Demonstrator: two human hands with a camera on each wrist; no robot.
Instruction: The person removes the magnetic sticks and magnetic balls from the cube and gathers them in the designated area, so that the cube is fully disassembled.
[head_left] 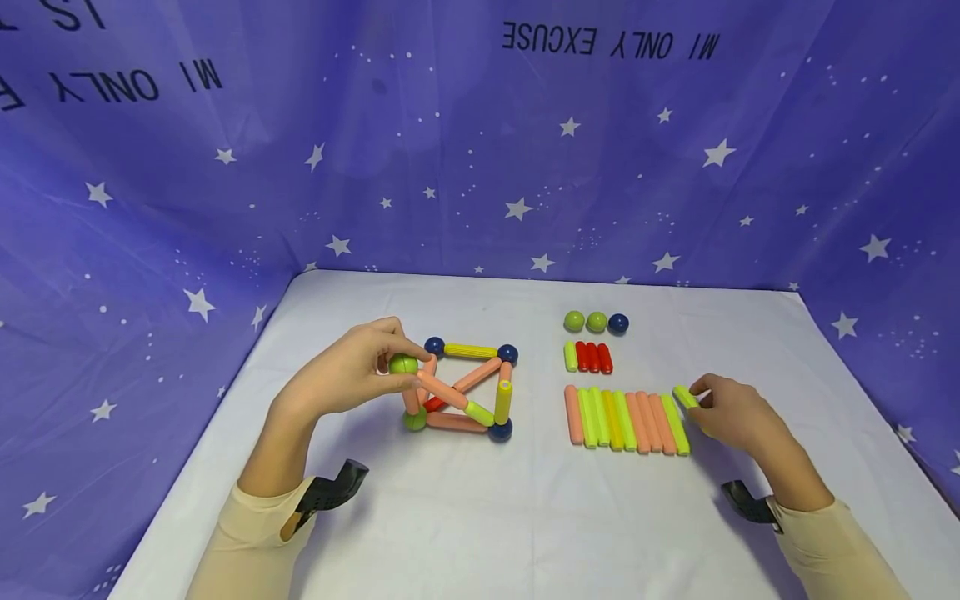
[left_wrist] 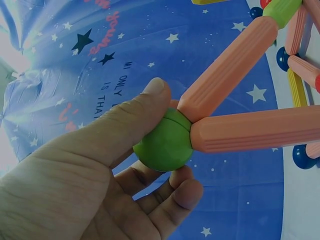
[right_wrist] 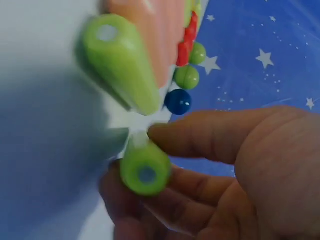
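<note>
Your left hand (head_left: pixel 348 367) has its grip closed on a green ball (head_left: pixel 403 364), thumb against fingers, at the left of the frame (head_left: pixel 477 377), which stands on the white desk (head_left: pixel 495 517). Two pink rods (left_wrist: pixel 230 65) run out from that ball. Blue balls (head_left: pixel 500 430) mark the frame's other corners, along with a green one at front left. Next, to the right, you have three loose balls (head_left: pixel 596 322) at the back, four short rods (head_left: pixel 588 357) before them, then a row of longer rods (head_left: pixel 617 419). Past its right end, your right hand (head_left: pixel 731 412) pinches a light-green rod (head_left: pixel 686 397); it seems lifted, though blur makes that uncertain.
</note>
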